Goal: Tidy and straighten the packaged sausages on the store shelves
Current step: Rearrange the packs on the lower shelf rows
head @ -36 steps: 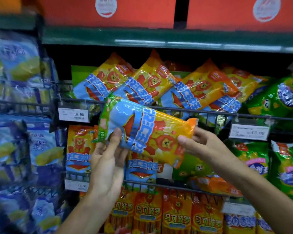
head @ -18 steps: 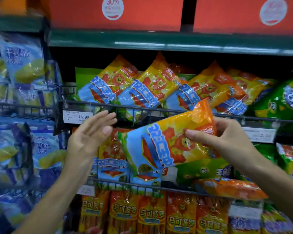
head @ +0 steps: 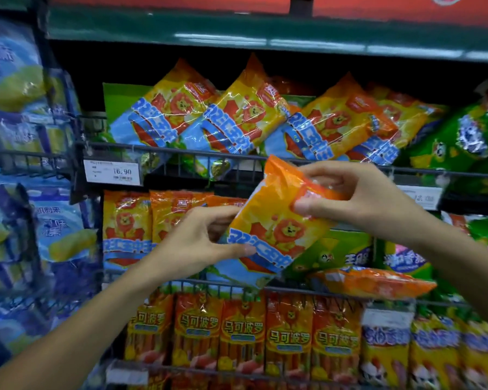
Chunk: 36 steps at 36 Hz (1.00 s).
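Right now I have an orange and blue sausage pack [head: 276, 229] held up in front of the middle shelf, tilted so its top corner leans up to the right and its blue bottom end dips toward the wire rail [head: 307, 289]. My left hand [head: 197, 246] grips the pack's left edge low down, thumb across the front near the blue lettering and fingers [head: 223, 215] curled behind it. My right hand [head: 358, 198] pinches the upper right corner, thumb on the front and fingers folded over the top edge.

Just left of the held pack, two matching packs [head: 141, 229] stand upright on the same shelf, touching each other. To its right a green box [head: 338, 251] sits behind, and another orange pack [head: 375, 282] lies flat across the rail, out of line with its neighbours.

On the shelf above, a row of the same lion packs [head: 237, 116] leans to the right, overlapping one another, with green bags [head: 468, 136] at the far right. A white price tag [head: 112, 172] hangs on that shelf's rail at the left.

Below, red and yellow stick sausage packs [head: 243, 330] stand upright side by side. Blue bags [head: 20, 88] fill the rack on the far left, too blurred for me to read.
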### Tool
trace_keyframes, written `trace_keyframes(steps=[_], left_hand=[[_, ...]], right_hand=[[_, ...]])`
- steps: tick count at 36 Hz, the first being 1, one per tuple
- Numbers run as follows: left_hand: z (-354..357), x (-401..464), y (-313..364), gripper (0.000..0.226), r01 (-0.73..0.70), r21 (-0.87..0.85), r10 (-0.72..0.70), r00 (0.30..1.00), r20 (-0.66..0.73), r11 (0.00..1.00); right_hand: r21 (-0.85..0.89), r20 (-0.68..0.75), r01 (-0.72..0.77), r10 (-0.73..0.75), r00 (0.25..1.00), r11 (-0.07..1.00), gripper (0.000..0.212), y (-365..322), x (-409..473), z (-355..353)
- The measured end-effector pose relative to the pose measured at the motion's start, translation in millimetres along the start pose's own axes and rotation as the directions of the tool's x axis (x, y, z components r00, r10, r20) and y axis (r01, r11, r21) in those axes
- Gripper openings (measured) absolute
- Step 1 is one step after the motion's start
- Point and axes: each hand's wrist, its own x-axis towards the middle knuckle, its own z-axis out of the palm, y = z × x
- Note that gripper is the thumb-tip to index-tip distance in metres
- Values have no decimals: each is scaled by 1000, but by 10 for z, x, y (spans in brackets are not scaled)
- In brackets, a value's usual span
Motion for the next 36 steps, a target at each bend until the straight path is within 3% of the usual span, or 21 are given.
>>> trace_keyframes(steps=[3, 6, 10, 13, 18, 28, 36], left_hand=[[52, -25, -87, 35, -40, -61, 32, 992, -123, 997], [120, -35, -110, 27, -60, -95, 40, 978, -206, 994], [286, 20, -180, 30, -61, -123, 33, 976, -214, 991], [415, 68, -204, 41, -32, -167, -2, 979, -204, 985], [453, 160, -308, 30, 9, -157, -42, 978, -206, 988], [588, 331, -472, 42, 96, 163, -61, 976, -210, 982], [726, 433, -517, 60, 77, 172, -37, 974, -225, 982]], right_hand=[[222, -74, 19, -2, 997, 975, 51, 114, -93, -81], [286, -26, -39, 49, 998, 957, 58, 278, -183, -70], [139, 73, -92, 82, 994, 986, 54, 412, -195, 50], [108, 20, -49, 48, 999, 993, 46, 445, -182, 89], [48, -55, -32, 34, 998, 998, 46, 584, -187, 90], [-169, 25, -175, 182, 983, 970, 45, 845, -247, 22], [-189, 30, -237, 247, 968, 953, 44, 1011, -200, -55]])
